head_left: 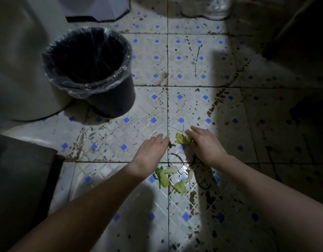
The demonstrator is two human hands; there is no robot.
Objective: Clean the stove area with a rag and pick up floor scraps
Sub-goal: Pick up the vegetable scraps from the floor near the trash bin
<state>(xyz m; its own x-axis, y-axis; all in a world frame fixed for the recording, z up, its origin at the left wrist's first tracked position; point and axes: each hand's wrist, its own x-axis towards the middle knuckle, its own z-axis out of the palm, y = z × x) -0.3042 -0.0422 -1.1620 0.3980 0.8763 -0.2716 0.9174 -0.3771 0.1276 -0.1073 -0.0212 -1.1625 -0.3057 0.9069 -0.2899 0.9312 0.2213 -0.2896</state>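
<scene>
Green vegetable scraps lie on the stained tiled floor (193, 70). A pale yellow-green leaf (181, 138) lies under the fingers of my right hand (205, 143), which reaches down onto it with fingers mostly straight. My left hand (153, 150) hovers low beside it, fingers extended toward a small dark green stem (171, 144) at its fingertips. Several more leaf pieces (169, 176) lie nearer to me, between my forearms. Whether either hand pinches a scrap is hidden by the fingers.
A black bin (110, 95) lined with a clear bag stands at the upper left, against a pale rounded appliance (21, 70). A dark cabinet corner (21, 170) is at the left. White shoes (209, 8) sit at the top. Right side lies in shadow.
</scene>
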